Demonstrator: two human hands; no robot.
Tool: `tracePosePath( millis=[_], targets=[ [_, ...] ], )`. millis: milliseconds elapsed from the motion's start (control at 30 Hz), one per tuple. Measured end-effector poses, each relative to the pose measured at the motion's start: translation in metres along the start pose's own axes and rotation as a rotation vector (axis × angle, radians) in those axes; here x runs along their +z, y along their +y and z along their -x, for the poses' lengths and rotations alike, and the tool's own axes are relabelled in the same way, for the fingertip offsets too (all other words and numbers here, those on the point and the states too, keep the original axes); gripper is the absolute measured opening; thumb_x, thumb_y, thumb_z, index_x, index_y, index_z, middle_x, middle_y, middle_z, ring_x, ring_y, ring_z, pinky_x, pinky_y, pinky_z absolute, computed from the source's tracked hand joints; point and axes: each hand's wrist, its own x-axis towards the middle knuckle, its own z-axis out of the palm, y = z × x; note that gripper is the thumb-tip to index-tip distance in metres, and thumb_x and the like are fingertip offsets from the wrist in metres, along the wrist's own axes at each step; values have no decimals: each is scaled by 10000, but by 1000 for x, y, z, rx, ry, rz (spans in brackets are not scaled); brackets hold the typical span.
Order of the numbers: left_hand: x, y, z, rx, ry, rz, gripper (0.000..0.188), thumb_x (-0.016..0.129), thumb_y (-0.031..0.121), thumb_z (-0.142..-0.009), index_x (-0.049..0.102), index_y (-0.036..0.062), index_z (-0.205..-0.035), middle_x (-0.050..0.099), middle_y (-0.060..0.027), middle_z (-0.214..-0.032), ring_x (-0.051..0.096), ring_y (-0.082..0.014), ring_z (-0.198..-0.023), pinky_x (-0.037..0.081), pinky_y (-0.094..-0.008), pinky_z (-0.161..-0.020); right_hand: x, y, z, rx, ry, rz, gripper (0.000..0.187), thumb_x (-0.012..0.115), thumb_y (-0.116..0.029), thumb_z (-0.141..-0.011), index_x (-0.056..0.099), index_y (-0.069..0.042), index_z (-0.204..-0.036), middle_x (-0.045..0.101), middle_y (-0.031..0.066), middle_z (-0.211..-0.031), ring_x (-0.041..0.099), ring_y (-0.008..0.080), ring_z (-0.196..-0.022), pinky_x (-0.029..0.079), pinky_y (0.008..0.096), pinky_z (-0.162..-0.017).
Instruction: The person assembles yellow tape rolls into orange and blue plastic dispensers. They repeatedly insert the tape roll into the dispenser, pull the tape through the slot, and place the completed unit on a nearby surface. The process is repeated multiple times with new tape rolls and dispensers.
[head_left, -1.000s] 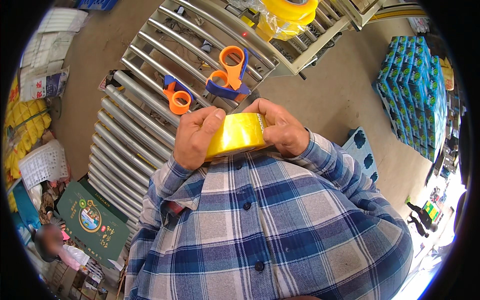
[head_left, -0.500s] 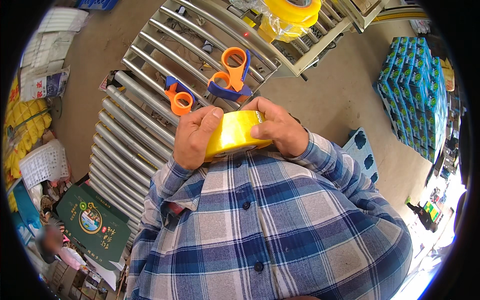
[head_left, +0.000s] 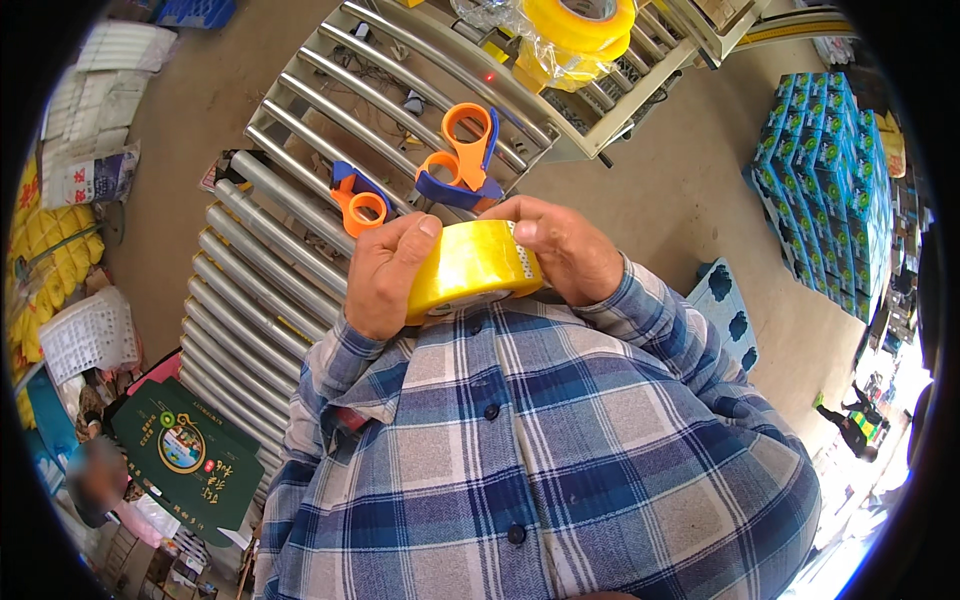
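Note:
In front of my shirt I hold a wide roll of yellow packing tape (head_left: 468,262) between both hands. My left hand (head_left: 385,278) is closed round its left side, thumb along the outer face. My right hand (head_left: 575,252) grips the right side, its thumb at the upper edge beside a white printed strip on the tape; the other fingers are partly hidden behind the roll. Just beyond my hands, an orange and blue tape dispenser (head_left: 466,165) lies on the roller conveyor (head_left: 270,235). A smaller-looking orange and blue dispenser (head_left: 358,200) rests to its left.
More yellow tape rolls (head_left: 575,35) in clear plastic sit on the far conveyor. A dark green box (head_left: 190,450) is at lower left, near another person (head_left: 98,480). Blue cartons (head_left: 820,190) stand stacked at right, with a light blue pallet (head_left: 728,310) nearer me.
My right thumb has slid up and away from the roll's front face to its upper edge, showing more of the white strip. The left hand keeps its hold.

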Motion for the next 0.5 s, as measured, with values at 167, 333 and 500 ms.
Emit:
tracePosePath(
  millis=[167, 333, 500],
  targets=[
    [2, 7, 4, 40, 69, -43, 410, 478, 402, -962, 642, 40, -862, 560, -13, -682, 516, -97, -613, 399, -255, -583, -2, -32, 27, -319, 288, 764, 244, 670, -231, -857, 633, -20, -972, 599, 119, -969, 593, 207, -860, 478, 342, -759],
    [4, 17, 5, 66, 55, -76, 414, 489, 403, -957, 653, 34, -868, 575, -24, -694, 527, -110, -613, 407, -254, -587, 13, -40, 43, -624, 259, 940, 185, 779, -83, -750, 678, -18, -890, 616, 110, -819, 598, 200, -679, 492, 284, -596],
    [9, 24, 5, 137, 73, -118, 408, 503, 391, -952, 655, 21, -873, 577, -35, -683, 527, -111, -592, 407, -264, -566, 19, -43, 46, -582, 295, 974, 171, 769, -126, -739, 655, -28, -818, 609, 114, -754, 596, 262, -703, 487, 358, -625]
  ],
)
